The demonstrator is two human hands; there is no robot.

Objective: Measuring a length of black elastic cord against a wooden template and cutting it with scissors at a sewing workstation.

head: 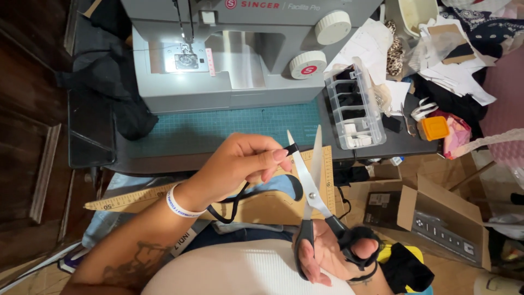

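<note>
While the left hand (240,166) pinches the end of a black strap (292,148) between thumb and fingertips, the right hand (333,254) grips the dark handles of the scissors (312,188), whose blades stand apart around that strap end. The strap's slack loops down under the left wrist. Behind the hands a wooden ruler (131,198) slants along the table edge (164,163). Farther back, bare teal cutting mat (218,128) lies open before the grey sewing machine (229,54), with a clear compartment box (353,106) at its right edge.
</note>
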